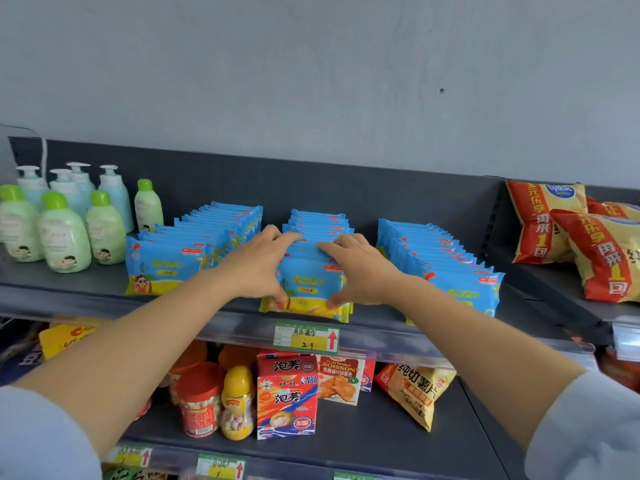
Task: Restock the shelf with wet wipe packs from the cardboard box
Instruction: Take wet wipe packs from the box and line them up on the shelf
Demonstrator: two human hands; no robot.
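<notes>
Wet wipe packs (309, 284) in the centre row on the shelf (104, 282) are gripped by left hand (258, 265) and right hand (362, 270), fingers curled over the tops, thumbs pressed on the front.

The dark grey upper shelf (86, 282) carries three front-to-back rows of blue wet wipe packs (450, 271), standing on edge across its middle. At 9 o'clock stand green-capped bottles (64, 233) and pale blue pump bottles (114, 199). At 3 o'clock, red-and-yellow snack bags (547, 223) lie on the adjoining section. At 6 o'clock, a lower shelf (381, 441) holds jars (201, 400), cartons (287, 396) and a chip bag (415, 389).
</notes>
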